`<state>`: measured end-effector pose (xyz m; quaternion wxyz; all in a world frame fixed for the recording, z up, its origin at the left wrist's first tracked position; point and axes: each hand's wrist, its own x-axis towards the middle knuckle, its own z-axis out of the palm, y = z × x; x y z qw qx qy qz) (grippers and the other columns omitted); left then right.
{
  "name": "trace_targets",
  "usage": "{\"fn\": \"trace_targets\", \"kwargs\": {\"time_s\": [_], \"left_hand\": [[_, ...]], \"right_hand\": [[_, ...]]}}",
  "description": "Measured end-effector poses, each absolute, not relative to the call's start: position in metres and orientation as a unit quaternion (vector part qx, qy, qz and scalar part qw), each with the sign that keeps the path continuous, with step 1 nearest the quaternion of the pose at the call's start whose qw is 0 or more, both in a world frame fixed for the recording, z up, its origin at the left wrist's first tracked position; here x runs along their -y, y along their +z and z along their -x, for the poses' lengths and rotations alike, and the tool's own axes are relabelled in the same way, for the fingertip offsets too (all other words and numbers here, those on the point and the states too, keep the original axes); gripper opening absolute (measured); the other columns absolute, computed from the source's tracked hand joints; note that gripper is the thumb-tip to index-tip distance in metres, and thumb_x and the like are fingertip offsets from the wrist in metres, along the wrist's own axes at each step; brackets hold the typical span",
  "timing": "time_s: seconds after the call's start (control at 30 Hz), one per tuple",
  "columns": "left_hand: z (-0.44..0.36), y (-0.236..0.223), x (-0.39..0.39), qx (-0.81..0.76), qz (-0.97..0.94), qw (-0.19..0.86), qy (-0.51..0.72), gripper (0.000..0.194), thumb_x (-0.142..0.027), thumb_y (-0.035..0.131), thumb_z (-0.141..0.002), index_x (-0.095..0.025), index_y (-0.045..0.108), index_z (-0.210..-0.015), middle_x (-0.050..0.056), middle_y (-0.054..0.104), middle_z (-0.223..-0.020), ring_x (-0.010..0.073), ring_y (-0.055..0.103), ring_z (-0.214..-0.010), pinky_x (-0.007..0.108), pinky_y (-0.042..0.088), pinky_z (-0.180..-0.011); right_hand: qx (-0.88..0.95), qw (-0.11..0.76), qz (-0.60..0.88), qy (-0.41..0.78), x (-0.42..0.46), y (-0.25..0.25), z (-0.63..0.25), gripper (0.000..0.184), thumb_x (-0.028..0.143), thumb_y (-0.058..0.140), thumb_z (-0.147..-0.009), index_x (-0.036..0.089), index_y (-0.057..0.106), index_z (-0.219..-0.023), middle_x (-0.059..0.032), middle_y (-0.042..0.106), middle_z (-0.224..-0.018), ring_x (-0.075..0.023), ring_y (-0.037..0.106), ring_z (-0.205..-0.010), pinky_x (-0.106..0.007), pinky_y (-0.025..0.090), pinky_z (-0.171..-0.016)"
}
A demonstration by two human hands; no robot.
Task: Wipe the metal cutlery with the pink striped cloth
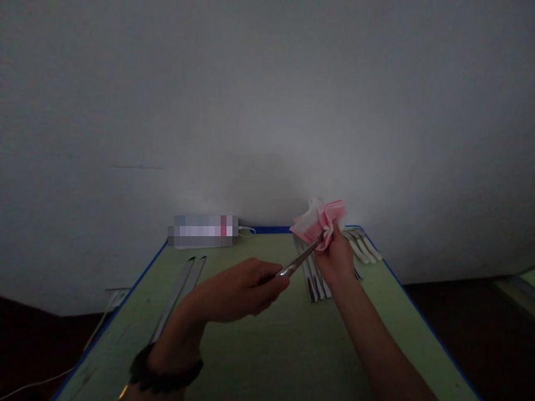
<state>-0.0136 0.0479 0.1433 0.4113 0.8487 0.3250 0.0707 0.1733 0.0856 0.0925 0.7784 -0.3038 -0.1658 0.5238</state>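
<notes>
In the middle of the head view my left hand (246, 287) is closed round the handle end of a shiny metal table knife (301, 260), which slants up to the right. My right hand (337, 257) grips a bunched pink and white cloth (320, 220) wrapped around the knife's far end, so that end is hidden. Below and behind my right hand lies a row of several metal cutlery pieces (315, 287), partly covered by the hand and cloth. Right of it are several white-handled cutlery pieces (363, 248), their far ends dim.
Two long flat metal strips with dark tips (180, 289) lie at the left, partly behind my left forearm. At the back left stands a blurred-out white box (200, 231) with a white cable (248, 229). The green tabletop (267, 356) has a blue edge and meets a grey wall (267, 111).
</notes>
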Motion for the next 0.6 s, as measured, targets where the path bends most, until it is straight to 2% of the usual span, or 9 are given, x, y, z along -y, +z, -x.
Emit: {"fn": "trace_targets", "kwargs": {"time_s": [0.13,0.2,0.3,0.37,0.47,0.53,0.6], "left_hand": [[0.028,0.148,-0.045,-0.314,-0.847,0.426,0.04,0.046,-0.047,0.033,-0.095,-0.018,0.05,-0.063,-0.004,0.05,-0.055,0.0092,0.046,-0.051,0.021,0.038,-0.055],[0.033,0.148,-0.044,-0.322,-0.836,0.443,0.03,0.046,-0.046,0.032,-0.095,-0.018,0.053,-0.065,-0.003,0.053,-0.058,0.0096,0.049,-0.054,0.021,0.04,-0.058],[0.037,0.146,-0.045,-0.34,-0.809,0.479,0.025,0.041,-0.045,0.031,-0.095,-0.019,0.056,-0.078,-0.003,0.056,-0.061,0.0106,0.051,-0.057,0.021,0.041,-0.057],[0.034,0.142,-0.048,-0.36,-0.8,0.479,0.035,0.038,-0.046,0.031,-0.094,-0.019,0.056,-0.084,-0.003,0.055,-0.062,0.0108,0.049,-0.055,0.02,0.04,-0.053],[0.025,0.133,-0.054,-0.396,-0.802,0.441,0.076,0.035,-0.044,0.033,-0.093,-0.018,0.054,-0.081,-0.003,0.052,-0.064,0.0107,0.047,-0.055,0.02,0.038,-0.051],[0.02,0.127,-0.058,-0.4,-0.801,0.433,0.105,0.033,-0.041,0.032,-0.093,-0.018,0.054,-0.085,-0.004,0.049,-0.062,0.011,0.046,-0.055,0.021,0.037,-0.051],[0.016,0.124,-0.061,-0.393,-0.798,0.441,0.119,0.032,-0.038,0.03,-0.093,-0.017,0.054,-0.099,-0.005,0.045,-0.059,0.0116,0.044,-0.052,0.022,0.037,-0.05]], "right_hand": [[0.118,0.81,0.292,0.495,-0.093,0.093,-0.198,0.02,0.027,0.057,-0.085,0.019,0.05,-0.068,0.0098,0.049,-0.052,-0.0046,0.043,-0.041,-0.016,0.037,-0.042],[0.118,0.824,0.289,0.474,-0.093,0.094,-0.2,0.021,0.026,0.057,-0.085,0.019,0.048,-0.067,0.0099,0.047,-0.051,-0.0049,0.04,-0.041,-0.016,0.035,-0.04],[0.118,0.827,0.306,0.457,-0.091,0.094,-0.19,0.021,0.03,0.057,-0.084,0.02,0.049,-0.067,0.0093,0.048,-0.052,-0.0058,0.041,-0.042,-0.018,0.035,-0.042],[0.131,0.813,0.325,0.464,-0.086,0.093,-0.176,0.021,0.034,0.059,-0.082,0.02,0.05,-0.069,0.0086,0.05,-0.054,-0.0071,0.044,-0.045,-0.02,0.038,-0.046],[0.19,0.784,0.337,0.486,-0.076,0.086,-0.149,0.026,0.044,0.059,-0.08,0.019,0.054,-0.073,0.0052,0.056,-0.06,-0.0102,0.051,-0.055,-0.024,0.043,-0.056],[0.251,0.74,0.38,0.495,-0.067,0.079,-0.133,0.032,0.05,0.057,-0.079,0.018,0.056,-0.072,0.0035,0.057,-0.06,-0.0105,0.049,-0.054,-0.024,0.04,-0.052],[0.28,0.708,0.41,0.503,-0.059,0.073,-0.12,0.037,0.054,0.053,-0.081,0.018,0.058,-0.074,0.0038,0.055,-0.057,-0.0099,0.045,-0.049,-0.023,0.034,-0.047]]}}
